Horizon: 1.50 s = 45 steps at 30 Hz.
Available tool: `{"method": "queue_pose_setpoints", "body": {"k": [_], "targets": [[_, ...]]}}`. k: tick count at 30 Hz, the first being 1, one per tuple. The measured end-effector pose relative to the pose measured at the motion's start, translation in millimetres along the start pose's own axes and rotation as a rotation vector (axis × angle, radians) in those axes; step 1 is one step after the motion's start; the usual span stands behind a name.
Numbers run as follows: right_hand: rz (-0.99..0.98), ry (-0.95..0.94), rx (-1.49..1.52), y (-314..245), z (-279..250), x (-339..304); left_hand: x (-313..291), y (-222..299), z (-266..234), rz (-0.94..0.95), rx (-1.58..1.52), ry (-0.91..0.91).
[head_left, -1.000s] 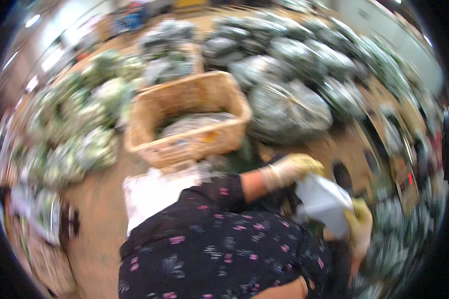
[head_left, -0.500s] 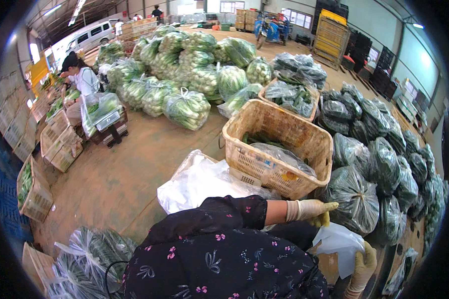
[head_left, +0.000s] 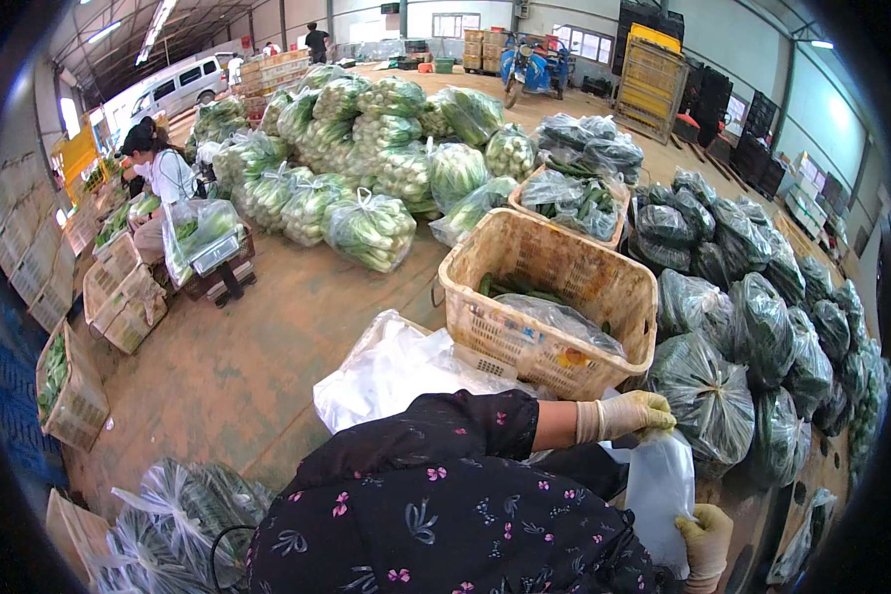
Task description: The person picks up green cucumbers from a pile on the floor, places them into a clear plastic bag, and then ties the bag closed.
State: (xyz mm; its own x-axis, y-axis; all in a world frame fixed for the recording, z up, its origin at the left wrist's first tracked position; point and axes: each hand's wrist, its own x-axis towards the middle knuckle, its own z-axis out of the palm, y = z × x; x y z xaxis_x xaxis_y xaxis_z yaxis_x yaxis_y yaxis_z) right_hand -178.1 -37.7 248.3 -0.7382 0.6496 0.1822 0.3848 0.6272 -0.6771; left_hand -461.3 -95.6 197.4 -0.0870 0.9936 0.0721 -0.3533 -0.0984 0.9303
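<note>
In a cream-coloured work glove, my left hand is closed on the upper end of a whitish plastic bag. The bag hangs lengthwise between my hands, thin and flat. My right hand, gloved alike, pinches its lower side. Just beyond my left hand stands a worn, cream plastic crate, with a clear bag and dark green vegetables inside. More white plastic bags lie in a heap left of that crate, by my left sleeve.
Tied bags of dark green vegetables crowd the right side. A second crate stands behind the first. Farther off, bagged leafy vegetables are piled up. A co-worker sits at left near a scale. Bagged greens lie lower left.
My left hand has gone from pointing fingers to a closed grip on the bag's upper end. My right hand has shifted slightly left and down, and the bag is stretched longer.
</note>
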Motion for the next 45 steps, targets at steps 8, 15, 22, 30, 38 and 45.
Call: {"method": "queue_pose_setpoints", "body": {"k": [8, 15, 22, 30, 38, 45], "targets": [[0.248, 0.118, 0.381, 27.6, -26.2, -27.1, 6.7, -22.1, 14.4, -0.078, -0.032, -0.034], [0.303, 0.485, 0.651, 42.9, -46.5, -60.4, 14.9, -35.0, 37.6, -0.311, 0.061, -0.261], [0.337, 0.141, 0.523, 39.3, -33.5, -37.5, 49.2, -56.5, 35.7, -0.187, -0.006, -0.209], [0.633, 0.301, 0.779, 57.6, -21.8, -123.6, 61.8, -64.3, 95.9, -0.399, 0.072, -0.576], [0.555, 0.762, -0.265, 39.0, -25.0, -157.4, 53.9, -95.5, 138.6, -0.506, -0.020, -0.502], [0.582, 0.785, 0.409, 34.4, 29.5, -144.6, 23.4, -110.9, 186.2, -0.387, 0.200, -0.851]]}}
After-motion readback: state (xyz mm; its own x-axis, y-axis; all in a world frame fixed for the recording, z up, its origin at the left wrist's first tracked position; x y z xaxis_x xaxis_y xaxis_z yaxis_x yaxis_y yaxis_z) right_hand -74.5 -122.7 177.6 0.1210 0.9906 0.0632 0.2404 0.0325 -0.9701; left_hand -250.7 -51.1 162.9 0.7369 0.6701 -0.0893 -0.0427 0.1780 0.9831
